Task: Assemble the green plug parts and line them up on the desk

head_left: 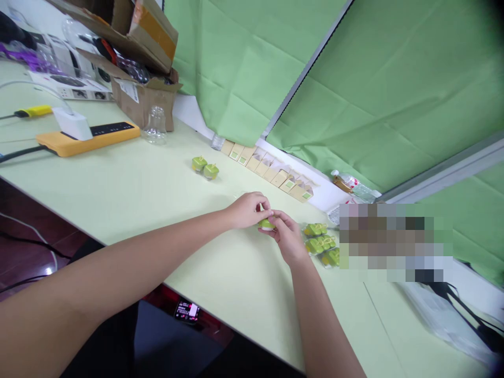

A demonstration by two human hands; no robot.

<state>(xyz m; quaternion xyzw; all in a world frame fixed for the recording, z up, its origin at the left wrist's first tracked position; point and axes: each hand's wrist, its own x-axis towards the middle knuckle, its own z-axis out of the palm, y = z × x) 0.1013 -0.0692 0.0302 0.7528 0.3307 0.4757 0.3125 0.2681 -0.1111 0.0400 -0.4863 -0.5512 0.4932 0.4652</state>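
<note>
A small green piece (266, 224) with a pale underside is held in front of me above the table. My right hand (288, 236) is closed on it, thumb and fingers around its side. At its top, my left hand (249, 210) pinches with thumb and forefinger; what lies between those fingertips is too small to make out. Similar green pieces (319, 244) with yellowish loops on top, seemingly in clear wrap, lie in a group just right of my right hand. Two more green pieces (205, 167) rest side by side beyond my left hand.
Small tan boxes (268, 169) line the table's back edge by a green curtain (244, 68). To the left are an orange power strip (118, 137), a clear bottle-shaped container (155, 126) and an open cardboard box (144, 100). Plastic bottles (356, 186) lie at back right, beside a blurred patch.
</note>
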